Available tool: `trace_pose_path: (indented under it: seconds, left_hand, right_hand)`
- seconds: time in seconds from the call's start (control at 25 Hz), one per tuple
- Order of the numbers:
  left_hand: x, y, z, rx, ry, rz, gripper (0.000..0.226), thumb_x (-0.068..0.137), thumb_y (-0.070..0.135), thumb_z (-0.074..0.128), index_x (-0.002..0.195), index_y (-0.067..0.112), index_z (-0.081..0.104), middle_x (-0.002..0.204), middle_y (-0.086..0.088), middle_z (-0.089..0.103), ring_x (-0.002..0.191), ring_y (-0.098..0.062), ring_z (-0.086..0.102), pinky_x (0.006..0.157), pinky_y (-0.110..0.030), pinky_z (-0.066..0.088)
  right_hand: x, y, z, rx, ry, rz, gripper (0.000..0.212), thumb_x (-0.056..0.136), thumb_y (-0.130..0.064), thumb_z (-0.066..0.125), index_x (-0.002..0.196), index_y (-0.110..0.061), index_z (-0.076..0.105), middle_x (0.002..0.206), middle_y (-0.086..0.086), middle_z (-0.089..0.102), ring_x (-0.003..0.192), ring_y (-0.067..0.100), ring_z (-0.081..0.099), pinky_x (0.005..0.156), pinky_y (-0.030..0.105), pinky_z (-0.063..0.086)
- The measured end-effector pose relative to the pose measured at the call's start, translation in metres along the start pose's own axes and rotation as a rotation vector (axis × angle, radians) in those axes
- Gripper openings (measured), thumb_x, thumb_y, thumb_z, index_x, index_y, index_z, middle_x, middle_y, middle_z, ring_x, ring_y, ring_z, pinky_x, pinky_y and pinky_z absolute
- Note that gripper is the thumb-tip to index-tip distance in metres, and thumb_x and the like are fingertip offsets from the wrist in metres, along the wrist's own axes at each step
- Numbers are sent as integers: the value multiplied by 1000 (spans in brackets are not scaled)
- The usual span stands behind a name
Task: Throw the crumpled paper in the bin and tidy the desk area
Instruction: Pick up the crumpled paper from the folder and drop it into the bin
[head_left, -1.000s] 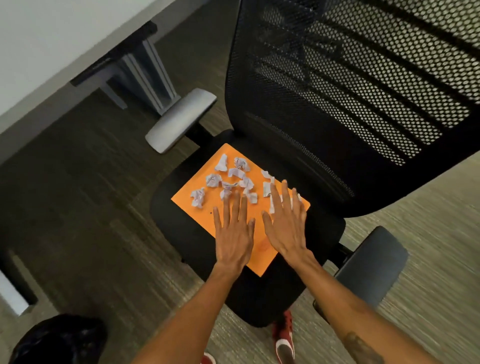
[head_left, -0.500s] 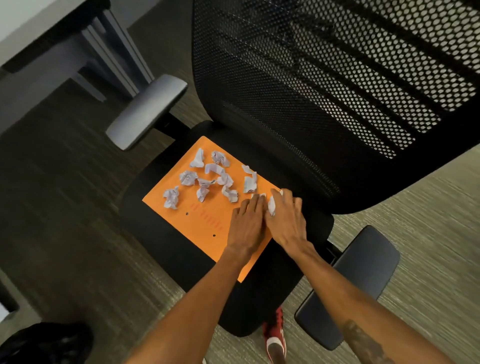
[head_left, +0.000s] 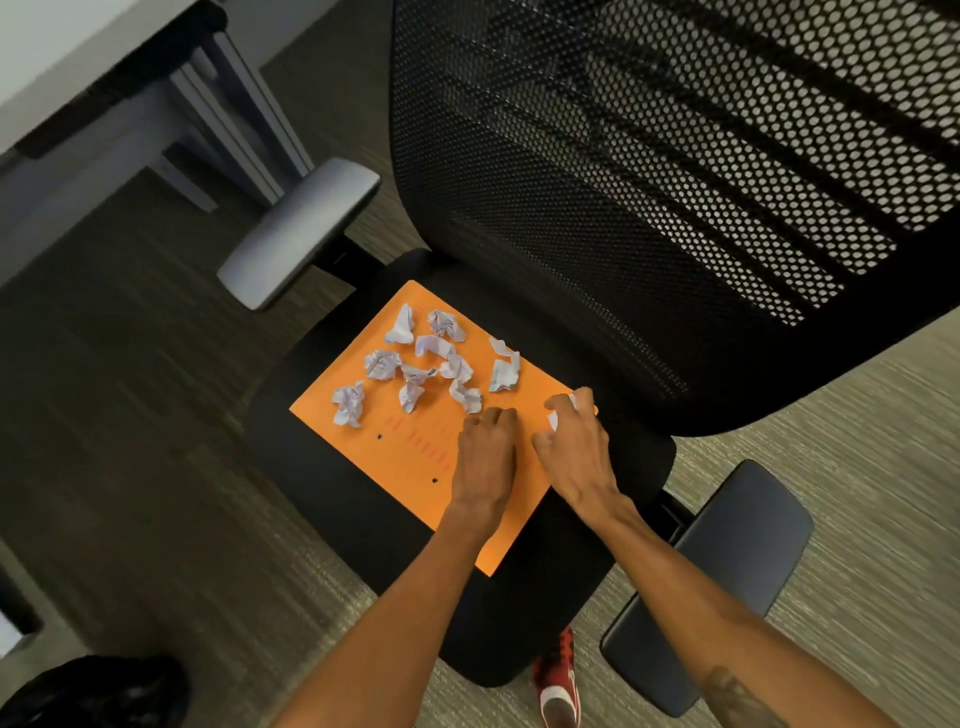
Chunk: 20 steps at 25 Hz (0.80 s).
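Observation:
Several crumpled paper balls (head_left: 415, 364) lie on an orange folder (head_left: 415, 467) spread over the black chair seat (head_left: 291, 447). My right hand (head_left: 574, 452) is at the folder's right corner, its fingers curled round a white crumpled paper (head_left: 555, 418) that shows between them. My left hand (head_left: 485, 457) rests beside it on the folder, knuckles up and fingers curled under, just short of another paper ball (head_left: 466, 397). Whether the left fingers hold anything is hidden. A bin with a black liner (head_left: 93, 691) sits at the bottom left corner.
The chair's mesh backrest (head_left: 675, 208) rises behind the folder. A grey armrest (head_left: 296, 239) sticks out on the left and a dark one (head_left: 727, 566) on the right. A desk (head_left: 62, 67) stands at the top left. A red shoe (head_left: 558, 680) is on the carpet.
Both hands went from flat and spread on the folder to curled at its right corner. The right hand has taken hold of a crumpled paper.

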<state>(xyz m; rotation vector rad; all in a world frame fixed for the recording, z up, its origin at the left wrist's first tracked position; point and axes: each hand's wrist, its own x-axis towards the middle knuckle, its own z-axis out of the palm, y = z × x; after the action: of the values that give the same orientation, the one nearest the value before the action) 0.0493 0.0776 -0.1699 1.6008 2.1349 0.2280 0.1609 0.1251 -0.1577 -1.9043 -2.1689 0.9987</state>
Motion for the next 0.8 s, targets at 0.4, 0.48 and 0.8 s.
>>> trace_pose_path:
  seconds: [0.4, 0.48, 0.8]
  left_hand:
    - [-12, -32, -33, -341, 316, -293, 17, 98, 38, 48, 109, 26, 49, 96, 10, 52, 75, -10, 56, 58, -28, 41]
    - [-5, -33, -36, -409, 342, -397, 30, 96, 54, 50, 112, 28, 47, 94, 10, 54, 76, -8, 57, 57, -24, 37]
    - [17, -33, -12, -482, 364, -491, 32, 89, 56, 58, 105, 29, 54, 122, 7, 54, 100, -13, 59, 79, -39, 52]
  right_hand:
    - [16, -24, -2, 25, 76, -22, 33, 98, -33, 53, 130, -29, 52, 119, -4, 53, 87, 18, 61, 73, 42, 54]
    - [26, -27, 2, -55, 51, -108, 41, 97, -28, 55, 137, -29, 48, 121, -2, 46, 81, 16, 59, 67, 36, 54]
    - [46, -26, 29, -185, 71, -169, 22, 95, -26, 63, 116, -21, 65, 143, 3, 34, 117, 21, 44, 75, 31, 52]
